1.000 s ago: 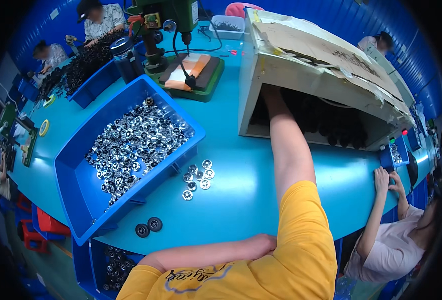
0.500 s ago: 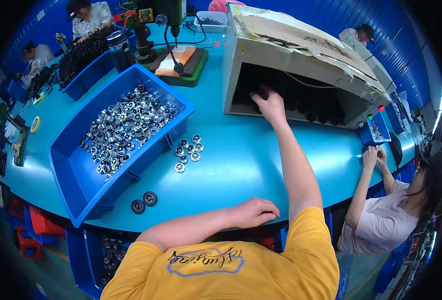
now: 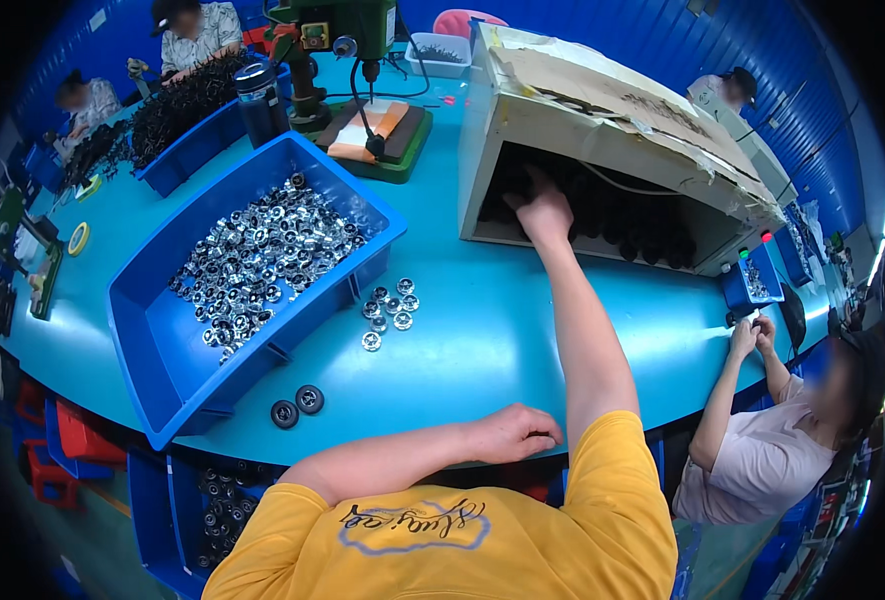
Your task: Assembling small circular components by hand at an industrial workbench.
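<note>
My right hand (image 3: 542,210) reaches into the open side of a big cardboard-covered box (image 3: 602,100) and lies on dark black parts (image 3: 632,220) stacked inside. Whether its fingers grip one is hidden. My left hand (image 3: 510,432) rests on the near edge of the blue table (image 3: 482,340), fingers curled in a loose fist with nothing in it. Several small silver metal rings (image 3: 387,305) lie loose on the table between the box and a blue bin (image 3: 162,350) full of the same silver parts. Two black round wheels (image 3: 297,406) sit near the table edge.
A green drill press (image 3: 352,60) on a green base stands behind the bin. A dark bottle (image 3: 257,95) and more blue trays of black parts (image 3: 177,105) lie at the far left. Other people work at the far left and at the right (image 3: 762,450).
My right hand has drawn back from deep inside the box to its opening. My left hand stays on the table edge.
</note>
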{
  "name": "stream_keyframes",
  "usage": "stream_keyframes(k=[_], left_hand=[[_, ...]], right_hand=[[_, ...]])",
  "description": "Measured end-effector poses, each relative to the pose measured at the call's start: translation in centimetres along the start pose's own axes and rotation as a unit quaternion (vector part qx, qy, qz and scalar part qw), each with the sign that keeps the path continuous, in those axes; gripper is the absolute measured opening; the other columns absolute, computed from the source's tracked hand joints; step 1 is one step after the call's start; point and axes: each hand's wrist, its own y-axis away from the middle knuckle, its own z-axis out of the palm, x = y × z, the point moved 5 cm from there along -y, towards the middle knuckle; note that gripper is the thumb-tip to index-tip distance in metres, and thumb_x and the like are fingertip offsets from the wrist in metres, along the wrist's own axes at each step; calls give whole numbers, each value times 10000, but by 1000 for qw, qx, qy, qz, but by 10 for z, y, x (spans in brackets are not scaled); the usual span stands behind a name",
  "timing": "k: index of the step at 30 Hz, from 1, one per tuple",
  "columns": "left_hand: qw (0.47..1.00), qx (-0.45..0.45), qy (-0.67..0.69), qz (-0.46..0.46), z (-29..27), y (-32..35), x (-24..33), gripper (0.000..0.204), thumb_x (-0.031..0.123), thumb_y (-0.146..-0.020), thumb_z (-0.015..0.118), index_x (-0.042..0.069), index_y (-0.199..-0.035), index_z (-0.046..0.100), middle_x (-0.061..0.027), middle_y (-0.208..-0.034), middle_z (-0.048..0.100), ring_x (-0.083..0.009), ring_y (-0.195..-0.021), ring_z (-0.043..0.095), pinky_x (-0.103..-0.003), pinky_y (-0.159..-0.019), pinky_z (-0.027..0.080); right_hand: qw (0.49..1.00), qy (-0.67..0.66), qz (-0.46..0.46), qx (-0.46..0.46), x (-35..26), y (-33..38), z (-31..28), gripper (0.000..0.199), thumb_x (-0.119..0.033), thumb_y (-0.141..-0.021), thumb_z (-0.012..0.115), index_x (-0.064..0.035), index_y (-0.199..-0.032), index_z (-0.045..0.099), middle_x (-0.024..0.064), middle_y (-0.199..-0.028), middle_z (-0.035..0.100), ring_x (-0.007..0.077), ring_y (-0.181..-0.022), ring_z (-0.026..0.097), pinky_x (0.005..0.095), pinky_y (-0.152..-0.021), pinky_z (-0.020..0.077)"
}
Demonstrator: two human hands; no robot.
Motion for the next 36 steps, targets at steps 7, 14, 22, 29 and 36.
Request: stream_keyframes(k=[7,14,22,29,36], left_hand=[[988,126,94,9,-18,5,0,169,104,-1008,634,55,-1150,711,-24,-940,703,-99,-834,638,-291,-761,532],[845,530,39,60,-105,35,7,276,71,-1002,620,74,-1278,629,-3,-882,633,-74,-694,573,-257,-638,488],[781,494,-380,30,-132,70,39,263,112,-923,730,67,-1174,663,-121,-962,651,-268,-768,652,-375,-662,536],[841,442,-310,31,-130,66,13,123,61,-952,670,15,-1014,573,-148,-920,569,-346,-823,586,-417,-726,488],[879,394,-267,37,-137,56,-5,158,187,-1068,562,42,-1029,515,-109,-883,535,-247,-746,556,-366,-687,473]], right_hand=[[760,-590,208,-175,-21,77,-16,342,-226,-1049,586,-34,-1326,644,-20,-835,588,74,-647,531,216,-502,305],[702,-634,220,-239,-43,158,5,288,-240,-1081,536,-36,-1253,645,-24,-831,609,60,-584,462,206,-452,246],[588,-701,243,-321,-64,189,25,228,-275,-1063,588,-70,-1156,624,-18,-792,598,46,-571,457,206,-450,274],[848,-443,152,-248,-39,171,-8,213,-190,-992,652,-55,-1148,707,-6,-845,654,57,-634,543,232,-527,391],[811,-584,-25,-33,-11,56,-25,502,94,-819,568,-27,-1299,650,100,-1271,634,222,-1214,584,313,-975,509]])
